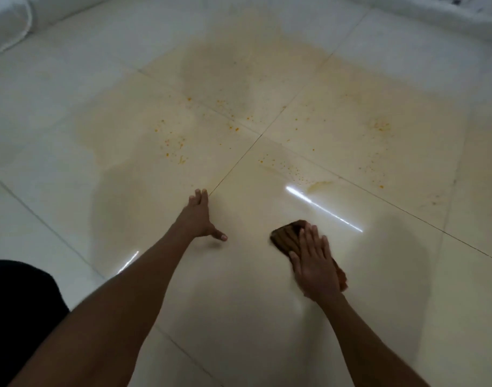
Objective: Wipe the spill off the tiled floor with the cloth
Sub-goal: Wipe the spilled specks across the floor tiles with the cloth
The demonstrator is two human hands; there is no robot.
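Observation:
A wide yellowish spill with orange specks spreads over the glossy cream tiled floor, mostly beyond both hands. A brown cloth lies flat on the floor at the lower right. My right hand presses on it with straight fingers, covering its near half. My left hand rests flat on the bare tile to the left of the cloth, fingers straight and thumb spread out. A thicker streak of spill sits just beyond the cloth.
A white cushioned edge borders the floor at the far left, and a white fluffy edge runs along the far right. My dark-clothed knee is at the lower left. Bright light reflections streak the tiles.

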